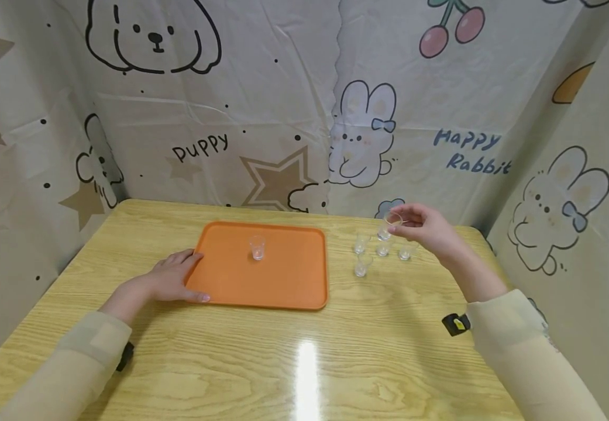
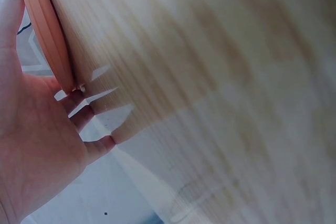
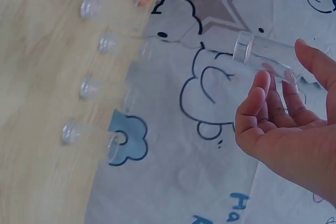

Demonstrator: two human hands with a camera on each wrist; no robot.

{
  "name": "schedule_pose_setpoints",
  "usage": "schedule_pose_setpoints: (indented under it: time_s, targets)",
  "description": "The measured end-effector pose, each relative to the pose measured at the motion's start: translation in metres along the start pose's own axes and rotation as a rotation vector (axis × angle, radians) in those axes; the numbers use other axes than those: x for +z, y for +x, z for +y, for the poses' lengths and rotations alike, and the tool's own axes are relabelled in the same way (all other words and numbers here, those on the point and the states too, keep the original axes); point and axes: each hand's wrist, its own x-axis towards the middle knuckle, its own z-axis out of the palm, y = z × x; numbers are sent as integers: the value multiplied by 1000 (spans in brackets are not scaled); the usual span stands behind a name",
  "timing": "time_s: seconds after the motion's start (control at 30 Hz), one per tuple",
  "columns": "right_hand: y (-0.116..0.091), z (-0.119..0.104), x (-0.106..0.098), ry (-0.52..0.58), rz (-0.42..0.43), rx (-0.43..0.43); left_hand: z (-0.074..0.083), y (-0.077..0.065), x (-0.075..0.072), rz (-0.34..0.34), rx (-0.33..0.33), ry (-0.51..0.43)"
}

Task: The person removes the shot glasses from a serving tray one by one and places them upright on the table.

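Observation:
My right hand (image 1: 421,229) pinches a small clear shot glass (image 3: 265,53) near its rim between thumb and fingertips, holding it above the table with its thick base downward. Below and left of that hand, several matching glasses (image 1: 360,269) stand in a loose group. On the left, my left hand (image 1: 174,276) rests at the near left corner of an orange tray (image 1: 293,280). Its thumb lies along the front rim while the other fingers reach along the left side, spread and fairly straight. One more clear glass (image 1: 257,248) stands upright on the tray, toward the back.
The wooden table (image 1: 230,362) backs onto a printed cloth (image 1: 283,105) with cartoon animals, which also hangs at both sides. A narrow strip of wood separates the tray's right rim from the glass group. Bright glare marks the table's near middle.

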Motion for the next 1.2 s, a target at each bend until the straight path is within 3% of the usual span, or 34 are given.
schedule_pose_setpoints:
  time_s: [0.3,0.73,1.2]
  targets:
    - [-11,34,-1,-22,-8,47,-1,1,0,0,-1,8]
    - [-5,84,29,27,-5,93,0,0,-1,-1,2,11]
    - [2,105,47,73,11,149,0,0,-1,0,3,5]
